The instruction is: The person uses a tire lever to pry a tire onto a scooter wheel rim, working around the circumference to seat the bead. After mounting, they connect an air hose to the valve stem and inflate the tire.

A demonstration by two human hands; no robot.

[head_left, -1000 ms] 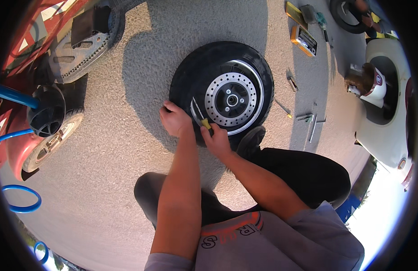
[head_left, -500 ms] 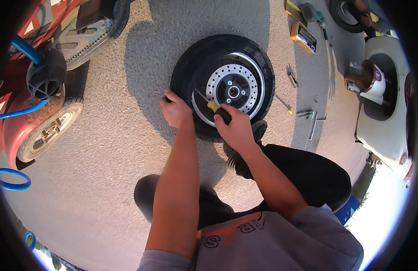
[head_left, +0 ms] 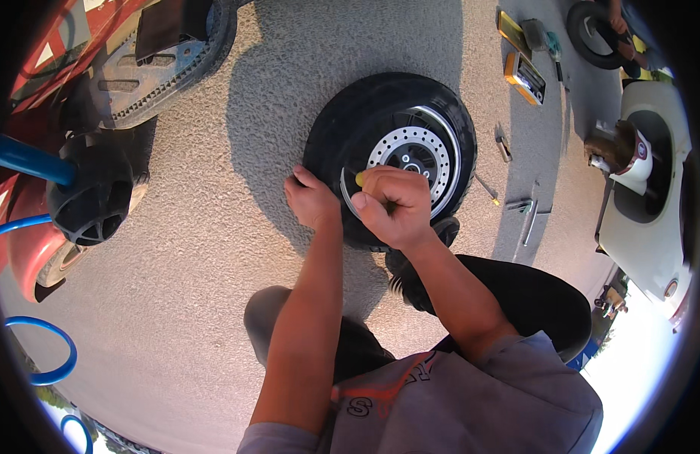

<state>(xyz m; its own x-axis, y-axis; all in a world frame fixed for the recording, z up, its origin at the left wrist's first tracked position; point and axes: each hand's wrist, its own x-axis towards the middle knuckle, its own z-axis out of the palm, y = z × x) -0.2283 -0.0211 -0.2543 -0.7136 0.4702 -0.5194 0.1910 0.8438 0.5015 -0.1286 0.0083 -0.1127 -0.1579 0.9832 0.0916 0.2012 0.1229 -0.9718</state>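
In front of me a wheel lies flat on rough concrete: a black tire [head_left: 331, 125] round a rim with a silver, perforated brake disc [head_left: 441, 155]. My right hand [head_left: 399, 208] is wrapped in a fist round a screwdriver [head_left: 360, 179]; only the yellow part near its shaft shows, and the fist hides the rest of the handle. It hovers over the near left of the rim, where I cannot tell whether the tip touches the tire edge. My left hand [head_left: 314, 200] grips the tire's left outer side, its fingers curled along the sidewall.
Right of the wheel lie a thin rod tool [head_left: 488, 189], a metal wrench [head_left: 531, 219], a small tool [head_left: 504, 144] and an orange box [head_left: 524, 78]. A white scooter [head_left: 645, 219] stands far right; a red one [head_left: 36, 234] and blue hose [head_left: 74, 356] left. Another person's hand [head_left: 619, 23] holds a tire [head_left: 584, 41].
My right hand has turned from a low grip, with the shaft showing, into a raised fist round the screwdriver. My left hand stays on the tire. The view has shifted slightly.
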